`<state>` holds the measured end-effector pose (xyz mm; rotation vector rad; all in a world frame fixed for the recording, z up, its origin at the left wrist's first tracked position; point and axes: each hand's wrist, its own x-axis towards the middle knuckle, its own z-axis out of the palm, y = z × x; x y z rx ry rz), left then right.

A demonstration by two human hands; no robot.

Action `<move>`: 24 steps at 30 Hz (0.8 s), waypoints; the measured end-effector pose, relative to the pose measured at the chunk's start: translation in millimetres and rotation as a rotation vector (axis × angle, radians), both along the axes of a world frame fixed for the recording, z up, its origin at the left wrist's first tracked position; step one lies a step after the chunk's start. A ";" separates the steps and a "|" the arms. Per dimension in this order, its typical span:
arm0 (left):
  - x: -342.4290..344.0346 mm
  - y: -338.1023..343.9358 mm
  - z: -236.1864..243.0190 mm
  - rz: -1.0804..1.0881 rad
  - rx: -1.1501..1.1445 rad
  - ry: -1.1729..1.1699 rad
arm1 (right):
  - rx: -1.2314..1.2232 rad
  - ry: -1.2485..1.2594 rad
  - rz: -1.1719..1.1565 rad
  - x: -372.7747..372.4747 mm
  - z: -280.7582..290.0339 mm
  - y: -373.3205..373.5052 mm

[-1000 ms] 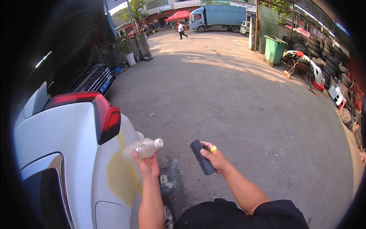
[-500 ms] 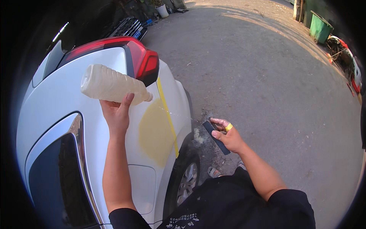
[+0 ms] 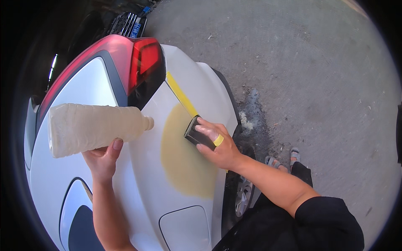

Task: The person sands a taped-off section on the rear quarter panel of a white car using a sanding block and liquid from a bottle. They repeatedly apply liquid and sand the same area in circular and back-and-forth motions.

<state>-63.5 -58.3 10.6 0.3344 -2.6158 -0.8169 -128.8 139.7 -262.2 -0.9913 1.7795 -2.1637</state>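
My left hand (image 3: 103, 162) grips a cloudy, whitish plastic bottle (image 3: 90, 127) from below. The bottle lies nearly level above the white car body (image 3: 142, 188), its narrow neck pointing right toward a yellowish filler patch (image 3: 178, 167). In my right hand (image 3: 220, 146), a dark sanding block (image 3: 197, 134) rests against the patch at its upper right edge. A yellow tape band wraps one finger of this hand. From the red tail light (image 3: 146, 60), a strip of yellow masking tape (image 3: 181, 93) runs along the panel seam down to the block.
Below the patch is a fuel flap (image 3: 185, 228). The rear wheel (image 3: 243, 196) sits beyond my right forearm. Wet-looking stains (image 3: 253, 119) mark the grey ground (image 3: 318, 92) beside the car. Another vehicle's front (image 3: 127, 26) shows at the upper left.
My right hand has brought the sanding block from above the ground left onto the patch. The bottle has moved lower and left and is now nearly level. The view has shifted closer to the car.
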 end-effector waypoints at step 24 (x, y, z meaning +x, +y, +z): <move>-16.4 -5.7 -15.2 0.206 0.095 0.185 | -0.072 0.074 -0.100 -38.6 15.1 -68.7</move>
